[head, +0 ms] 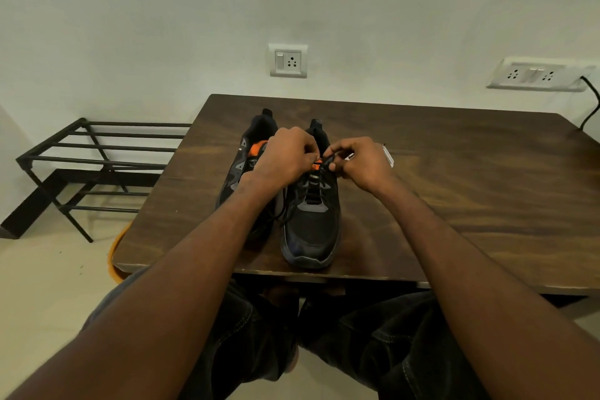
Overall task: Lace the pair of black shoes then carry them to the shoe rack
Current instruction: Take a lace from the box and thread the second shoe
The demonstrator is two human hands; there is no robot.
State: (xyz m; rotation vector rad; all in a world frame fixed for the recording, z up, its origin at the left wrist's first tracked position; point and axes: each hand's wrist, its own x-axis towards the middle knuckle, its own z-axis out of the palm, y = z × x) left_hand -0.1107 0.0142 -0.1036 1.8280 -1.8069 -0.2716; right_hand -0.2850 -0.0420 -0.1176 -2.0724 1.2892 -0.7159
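Note:
Two black shoes stand side by side on the dark wooden table, toes toward me. The right shoe is in front of me, with its black lace running up to the top eyelets. My left hand pinches the lace near the orange tongue tab. My right hand pinches the lace's other end just right of it. The left shoe with grey and orange marks is partly hidden behind my left wrist. The black metal shoe rack stands on the floor left of the table.
A small white object lies on the table behind my right hand. Wall sockets sit above the table, and a black cable hangs at the far right. An orange rim shows below the table's left corner.

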